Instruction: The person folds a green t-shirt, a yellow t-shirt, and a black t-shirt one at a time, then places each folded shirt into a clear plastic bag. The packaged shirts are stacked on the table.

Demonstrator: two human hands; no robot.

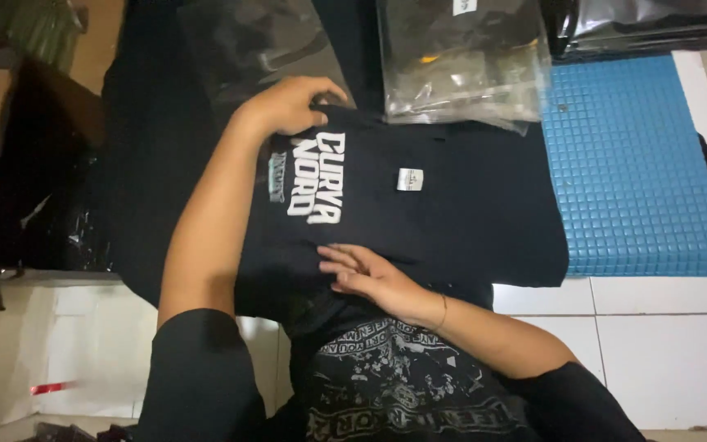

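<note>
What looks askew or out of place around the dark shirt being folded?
Nothing stands out. The dark shirt lies flat under the left hand and right hand; the clear bagged garments sit stacked beside the blue mat.

A folded shirt [419,213] lies on the mat [640,164], bagged garments [460,57] behind it.

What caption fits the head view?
Both hands, left hand and right hand, press flat on a dark printed shirt.
</note>
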